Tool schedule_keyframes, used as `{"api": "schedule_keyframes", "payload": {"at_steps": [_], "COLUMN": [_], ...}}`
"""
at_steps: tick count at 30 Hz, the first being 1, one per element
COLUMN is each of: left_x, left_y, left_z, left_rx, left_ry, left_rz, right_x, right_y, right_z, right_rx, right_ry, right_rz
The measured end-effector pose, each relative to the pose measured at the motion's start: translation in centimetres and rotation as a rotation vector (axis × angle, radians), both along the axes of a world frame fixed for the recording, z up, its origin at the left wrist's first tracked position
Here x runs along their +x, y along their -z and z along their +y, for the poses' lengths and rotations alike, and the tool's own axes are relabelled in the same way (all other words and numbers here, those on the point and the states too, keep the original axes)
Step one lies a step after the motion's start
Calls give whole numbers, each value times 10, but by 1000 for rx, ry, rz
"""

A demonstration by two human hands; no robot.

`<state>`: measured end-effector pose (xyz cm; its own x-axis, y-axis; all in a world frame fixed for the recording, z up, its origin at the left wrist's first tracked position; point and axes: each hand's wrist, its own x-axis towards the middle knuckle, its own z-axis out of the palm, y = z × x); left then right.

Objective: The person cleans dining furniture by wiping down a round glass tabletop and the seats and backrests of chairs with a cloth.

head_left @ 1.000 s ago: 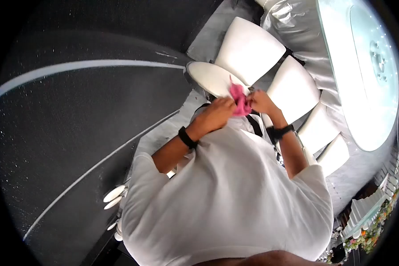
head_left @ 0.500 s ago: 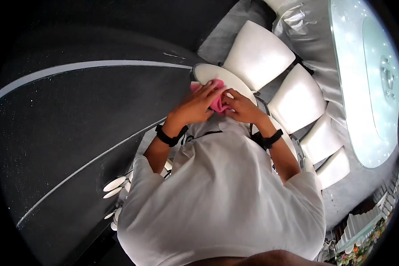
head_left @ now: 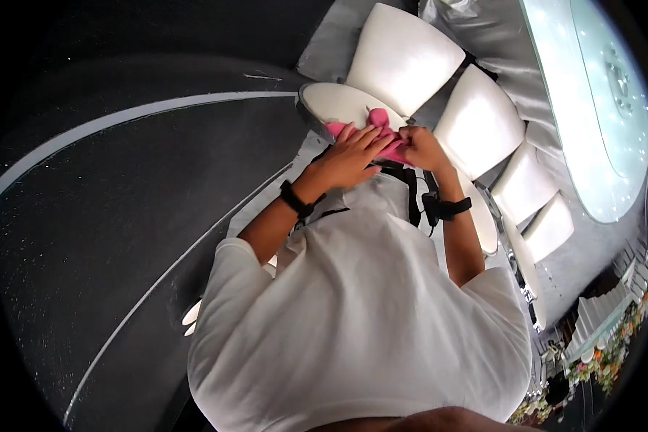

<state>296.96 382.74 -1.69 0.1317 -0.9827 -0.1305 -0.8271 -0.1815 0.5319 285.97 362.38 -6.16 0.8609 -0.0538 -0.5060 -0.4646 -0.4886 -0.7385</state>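
Observation:
A bunched pink cloth lies against the rounded white chair back in front of me. My left hand rests flat over the cloth's near part, fingers stretched out and slightly apart. On the cloth's right end, my right hand is closed, its fingers curled in and gripping the fabric. Part of the cloth is hidden beneath both hands. Each wrist wears a black band.
White chairs stand in a row, curving along a table with silver cloth and a glass top. Dark floor with pale curved lines spreads to the left. Flowers and white steps appear at lower right.
My right hand has moved right and up relative to the chair back and its fingers have curled tighter on the cloth. My left hand has shifted right and flattened. The camera view has turned slightly.

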Motion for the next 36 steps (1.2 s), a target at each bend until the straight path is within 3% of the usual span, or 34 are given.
{"api": "schedule_keyframes", "payload": {"at_steps": [1, 3, 5, 9, 11, 13, 15, 17, 21, 23, 26, 28, 31, 36], "left_x": [-2, -6, -6, 19, 32, 34, 56, 72, 83, 80, 46, 18, -10, -48], "left_y": [4, 2, 6, 11, 14, 16, 18, 21, 28, 34, 31, 23, 19, 27], "left_z": [-1, -5, -7, 14, 34, 41, 56, 69, 86, 78, 64, 53, 21, -22], "left_rx": [-12, -63, -187, -205, -333, -364, -351, -317, -280, -296, -355, -317, -318, -189], "left_ry": [9, -110, -106, -212, -267, -300, -342, -375, -416, -398, -438, -411, -322, 12], "left_rz": [6, 44, 61, 110, 49, 70, 88, 52, 42, 21, 80, 43, -54, -72], "right_x": [-4, -14, -29, -20, -16, 12, 44, 55, 74, 71, 44, 25, -14, -78], "right_y": [-1, -7, -9, -50, -36, -41, -34, -27, -18, -13, -12, -32, -13, -8], "right_z": [4, 23, 32, 62, 85, 95, 116, 128, 142, 137, 112, 97, 78, 45], "right_rx": [-12, 28, -90, 297, 360, -69, -157, -338, -359, -432, -347, -270, -261, -238], "right_ry": [9, 148, 52, 277, 241, 55, 4, -13, -6, -27, -70, -72, 12, 51], "right_rz": [6, -516, -522, -120, -241, -394, -380, -574, -472, -646, -603, -499, -504, -258]}}
